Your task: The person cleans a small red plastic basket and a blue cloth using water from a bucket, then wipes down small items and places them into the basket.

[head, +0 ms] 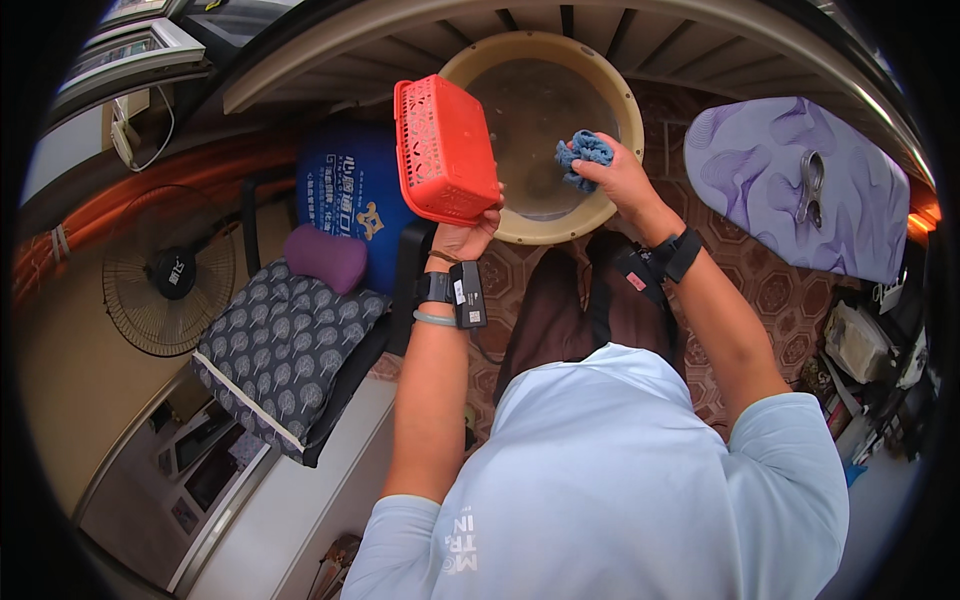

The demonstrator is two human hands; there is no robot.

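Observation:
A red plastic basket [448,150] with perforated sides is tilted up in my left hand [469,234], which grips it at its lower edge. My right hand [619,174] holds a crumpled blue cloth [586,156] between thumb and fingers, over the right part of a round yellowish plastic basin [631,127]. Murky water [544,112] stands in the basin. The basket overlaps the basin's left rim in the view, apart from the cloth. The fingers of my left hand are partly hidden behind the basket.
On the left are a chair with a patterned cushion [292,352], a purple pillow [326,257], a blue printed backrest [349,172] and a fan [171,271]. An ironing board [765,172] with sunglasses [811,187] stands right of the basin. A slatted railing [675,45] curves behind it.

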